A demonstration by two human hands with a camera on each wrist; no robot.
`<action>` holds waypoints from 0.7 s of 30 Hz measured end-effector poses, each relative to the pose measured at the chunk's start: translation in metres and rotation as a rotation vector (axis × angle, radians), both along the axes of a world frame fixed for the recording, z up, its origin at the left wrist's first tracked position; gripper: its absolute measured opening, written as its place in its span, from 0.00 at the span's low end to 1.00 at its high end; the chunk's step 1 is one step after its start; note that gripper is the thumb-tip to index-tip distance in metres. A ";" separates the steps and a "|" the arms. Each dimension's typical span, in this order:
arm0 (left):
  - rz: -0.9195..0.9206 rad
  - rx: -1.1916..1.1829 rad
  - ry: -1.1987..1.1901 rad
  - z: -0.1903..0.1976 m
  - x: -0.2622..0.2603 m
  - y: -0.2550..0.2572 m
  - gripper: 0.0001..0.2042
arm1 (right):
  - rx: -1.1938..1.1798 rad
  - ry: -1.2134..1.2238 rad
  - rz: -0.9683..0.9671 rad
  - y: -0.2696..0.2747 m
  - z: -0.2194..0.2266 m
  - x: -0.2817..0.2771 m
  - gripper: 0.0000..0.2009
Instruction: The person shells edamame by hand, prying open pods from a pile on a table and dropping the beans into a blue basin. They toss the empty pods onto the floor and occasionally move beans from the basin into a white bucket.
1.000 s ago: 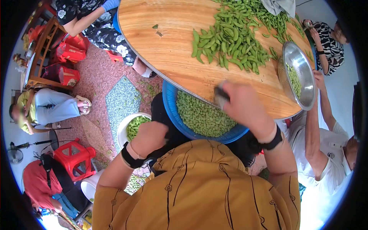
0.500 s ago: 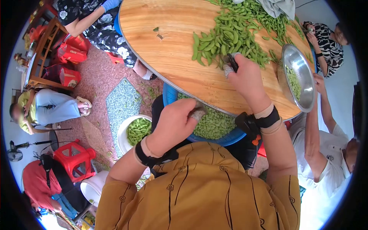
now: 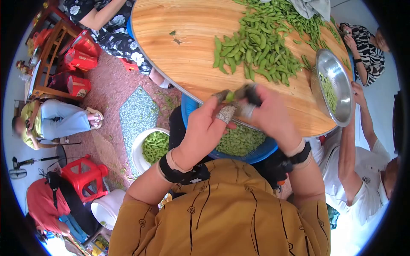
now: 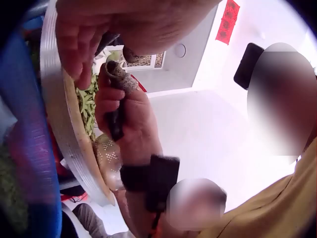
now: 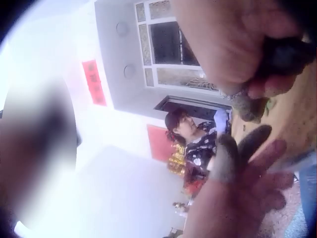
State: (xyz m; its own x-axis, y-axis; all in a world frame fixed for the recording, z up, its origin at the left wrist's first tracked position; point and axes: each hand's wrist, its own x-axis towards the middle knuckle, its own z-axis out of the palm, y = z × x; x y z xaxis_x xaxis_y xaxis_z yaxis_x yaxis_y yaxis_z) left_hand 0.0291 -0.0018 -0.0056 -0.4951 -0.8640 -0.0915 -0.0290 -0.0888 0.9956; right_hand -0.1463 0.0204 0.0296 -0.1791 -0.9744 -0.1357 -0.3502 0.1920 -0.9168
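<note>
My left hand (image 3: 198, 132) and right hand (image 3: 273, 115) meet over the near edge of the wooden tabletop (image 3: 179, 59). A green bean pod (image 3: 230, 96) shows between their fingertips. The left thumb and forefinger, wrapped in grey coverings, stand spread apart in the right wrist view. Curled fingers of my right hand grip a slim black tool (image 4: 116, 116) across the palm; its kind cannot be made out. Below, a blue basket (image 3: 186, 117) holds shelled green beans (image 3: 239, 143), partly hidden by the hands. A heap of pods (image 3: 260, 47) lies farther back on the tabletop.
A steel colander (image 3: 344, 91) with some beans tilts at the tabletop's right edge, near a person in white. On the floor at left stand a white bucket (image 3: 136, 158) of green pods and a red stool (image 3: 83, 175). Other people sit around.
The left hand first rose over the basket, then moved up and right to the tabletop edge. My right hand went to the pod heap and came back toward the left hand.
</note>
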 end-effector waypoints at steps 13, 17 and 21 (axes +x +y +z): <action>-0.354 -0.640 -0.908 -0.027 0.114 0.016 0.11 | -0.311 0.899 -0.043 -0.022 -0.027 -0.067 0.12; -0.418 -0.597 -1.255 -0.035 0.145 0.038 0.12 | -0.275 0.657 -0.042 -0.014 -0.023 -0.055 0.14; -0.227 -0.577 -0.741 -0.001 0.082 0.021 0.13 | -0.349 0.555 0.001 0.010 -0.007 -0.039 0.16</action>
